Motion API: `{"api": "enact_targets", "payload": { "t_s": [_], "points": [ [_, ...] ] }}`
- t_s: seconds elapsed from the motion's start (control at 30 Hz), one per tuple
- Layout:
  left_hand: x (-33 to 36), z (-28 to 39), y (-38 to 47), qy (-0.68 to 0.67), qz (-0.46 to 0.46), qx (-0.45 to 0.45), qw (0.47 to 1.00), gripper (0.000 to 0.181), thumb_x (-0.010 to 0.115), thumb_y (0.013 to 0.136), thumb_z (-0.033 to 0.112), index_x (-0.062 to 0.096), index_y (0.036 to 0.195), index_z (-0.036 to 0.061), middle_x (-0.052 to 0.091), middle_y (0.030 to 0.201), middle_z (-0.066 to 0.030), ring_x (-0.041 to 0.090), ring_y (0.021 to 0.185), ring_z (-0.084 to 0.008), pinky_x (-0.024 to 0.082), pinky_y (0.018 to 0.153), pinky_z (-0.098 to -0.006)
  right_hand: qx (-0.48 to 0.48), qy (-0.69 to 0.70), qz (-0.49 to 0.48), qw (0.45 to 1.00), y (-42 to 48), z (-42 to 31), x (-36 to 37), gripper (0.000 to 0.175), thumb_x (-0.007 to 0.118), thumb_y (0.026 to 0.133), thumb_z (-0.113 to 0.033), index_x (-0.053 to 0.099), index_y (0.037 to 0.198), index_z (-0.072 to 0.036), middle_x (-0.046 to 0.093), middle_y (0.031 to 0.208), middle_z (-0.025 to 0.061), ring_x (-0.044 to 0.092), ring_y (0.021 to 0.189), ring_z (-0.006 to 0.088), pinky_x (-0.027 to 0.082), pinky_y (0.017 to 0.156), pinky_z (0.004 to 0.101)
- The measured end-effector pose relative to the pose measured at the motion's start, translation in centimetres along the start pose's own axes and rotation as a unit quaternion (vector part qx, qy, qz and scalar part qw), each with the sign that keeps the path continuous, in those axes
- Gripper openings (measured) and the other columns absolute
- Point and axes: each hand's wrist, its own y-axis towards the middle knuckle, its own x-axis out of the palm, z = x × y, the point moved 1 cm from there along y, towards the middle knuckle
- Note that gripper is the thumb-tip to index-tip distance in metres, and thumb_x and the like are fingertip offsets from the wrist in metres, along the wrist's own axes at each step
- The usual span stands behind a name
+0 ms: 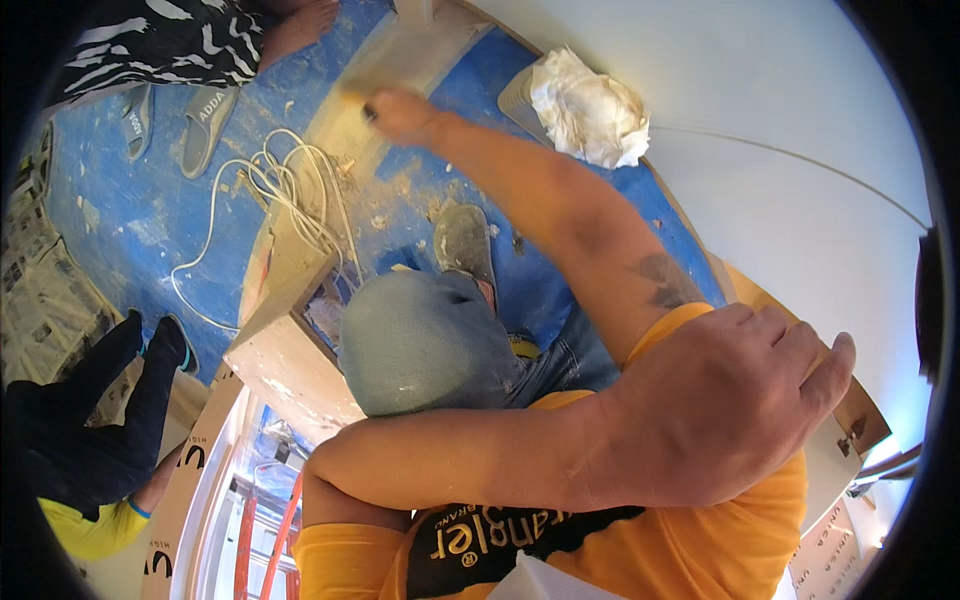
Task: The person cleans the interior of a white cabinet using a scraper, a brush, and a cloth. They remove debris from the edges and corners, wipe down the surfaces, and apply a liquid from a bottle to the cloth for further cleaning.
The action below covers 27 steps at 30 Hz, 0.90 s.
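Note:
My right hand (401,116) reaches out to the far end of a long pale board (442,49) on the floor. It is closed on a small blurred yellowish object (352,96) with a dark part; its exact kind cannot be told. My left arm crosses my chest. The back of my left hand (739,397) is turned up near my right shoulder, with its fingers bent and somewhat apart and nothing visible in them. A coiled white cable (289,191) lies partly over the board, and dust and crumbs are scattered around it.
A container (517,97) topped with crumpled stained white material (589,109) stands by the white wall. Blue sheeting (150,225) covers the floor. Gray slides (206,131) lie beside a person's bare foot (319,19). Another person's dark-clothed legs (142,390) are at left; a red ladder (274,532) is below.

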Motion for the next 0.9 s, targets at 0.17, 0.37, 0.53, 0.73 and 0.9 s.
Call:
{"api": "enact_targets", "payload": {
  "t_s": [0.17,0.37,0.53,0.73,0.9],
  "points": [
    [-0.2,0.2,-0.3,0.072,0.031,-0.017,0.997,0.051,0.061,0.083,0.020,0.060,0.122,-0.0131,0.062,0.087,-0.0160,0.062,0.080,-0.0278,0.051,0.070,-0.0360,0.006,0.023,0.133,0.991,2.9,-1.8,-1.6,0.031,0.060,0.089,-0.018,0.071,0.113,0.000,0.072,0.098,0.0264,0.070,0.092,0.0448,0.055,0.086,0.0524],
    [-0.8,-0.9,0.5,-0.015,0.007,-0.044,0.999,0.051,0.060,0.084,0.019,0.060,0.124,-0.0131,0.061,0.083,-0.0148,0.060,0.075,-0.0253,0.050,0.068,-0.0357,0.007,0.050,-0.036,0.998,-0.8,-3.2,-0.8,0.033,0.065,0.092,-0.029,0.072,0.115,-0.006,0.072,0.098,0.0263,0.071,0.088,0.0416,0.056,0.081,0.0478],
    [-0.8,-1.0,0.7,0.044,-0.025,-0.017,0.999,0.049,0.059,0.087,0.018,0.058,0.126,-0.0125,0.060,0.082,-0.0136,0.060,0.073,-0.0253,0.051,0.067,-0.0359,0.244,0.229,0.328,0.883,-6.2,-2.8,-6.5,0.036,0.069,0.092,-0.028,0.071,0.114,0.000,0.074,0.096,0.0243,0.073,0.090,0.0369,0.055,0.082,0.0406],
    [-0.4,-0.2,0.2,-0.042,-0.041,-0.034,0.998,0.048,0.058,0.090,0.019,0.058,0.126,-0.0123,0.062,0.084,-0.0152,0.061,0.075,-0.0267,0.051,0.067,-0.0362,0.292,0.207,0.441,0.823,-0.1,8.1,-9.1,0.044,0.071,0.090,-0.036,0.072,0.113,0.002,0.073,0.103,0.0272,0.069,0.105,0.0412,0.052,0.094,0.0459],
    [-0.7,-0.3,0.5,-0.019,-0.003,-0.030,0.999,0.047,0.059,0.094,0.020,0.057,0.127,-0.0137,0.063,0.085,-0.0161,0.062,0.077,-0.0272,0.051,0.067,-0.0372,0.251,0.095,0.399,0.877,0.7,6.0,-10.7,0.044,0.070,0.089,-0.039,0.074,0.109,0.000,0.073,0.097,0.0276,0.071,0.100,0.0412,0.056,0.087,0.0436]
  ]
}}
